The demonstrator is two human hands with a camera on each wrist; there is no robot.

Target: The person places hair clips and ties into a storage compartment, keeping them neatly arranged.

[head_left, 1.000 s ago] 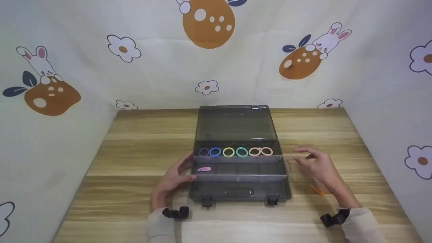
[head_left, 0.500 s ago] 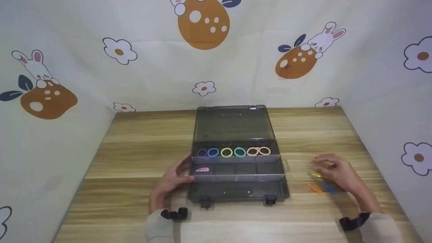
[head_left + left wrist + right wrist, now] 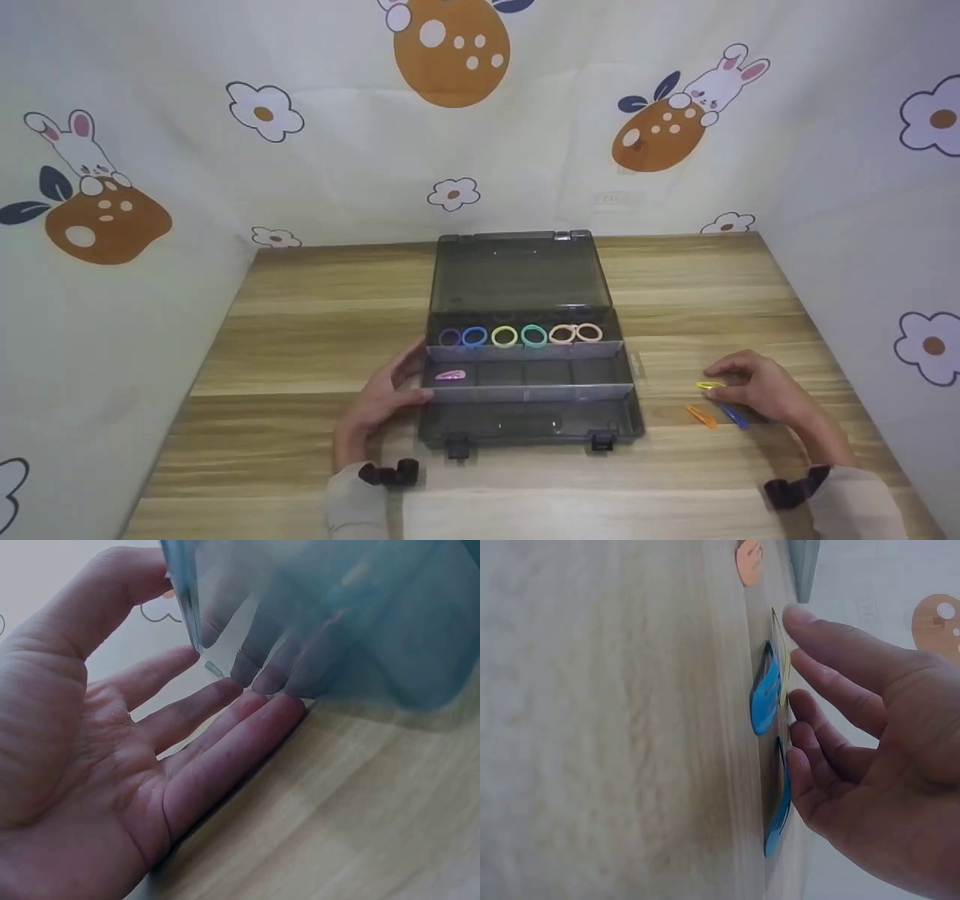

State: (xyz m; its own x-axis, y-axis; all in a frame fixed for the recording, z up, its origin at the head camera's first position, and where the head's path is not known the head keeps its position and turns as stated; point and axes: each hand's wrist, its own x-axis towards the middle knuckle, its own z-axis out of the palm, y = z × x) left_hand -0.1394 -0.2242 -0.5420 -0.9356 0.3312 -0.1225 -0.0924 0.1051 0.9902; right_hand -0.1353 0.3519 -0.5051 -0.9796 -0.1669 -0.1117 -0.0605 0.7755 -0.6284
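Note:
A dark see-through compartment box (image 3: 491, 431) lies with its lid raised. My left hand (image 3: 382, 401) rests at its left side; in the left wrist view its fairly straight fingers (image 3: 225, 757) touch the box wall, thumb on another face. At the right, my right hand (image 3: 769, 390) is over a yellow hair clip (image 3: 703, 385), thumb and forefinger apart around it, thumb close to it. An orange hair clip (image 3: 701, 416) and a blue hair clip (image 3: 735, 417) lie nearby. The right wrist view also shows a second blue clip (image 3: 778, 817) under the fingers.
Several coloured hair ties (image 3: 504, 337) sit in the box's back row. A pink hair clip (image 3: 451, 375) lies in the middle row's left compartment. The raised lid (image 3: 521, 274) leans toward the patterned cloth (image 3: 360, 165) behind the wooden table (image 3: 300, 360).
My right hand has moved right from beside the box to the loose clips, uncovering the orange, blue and yellow ones. The left hand stays at the box.

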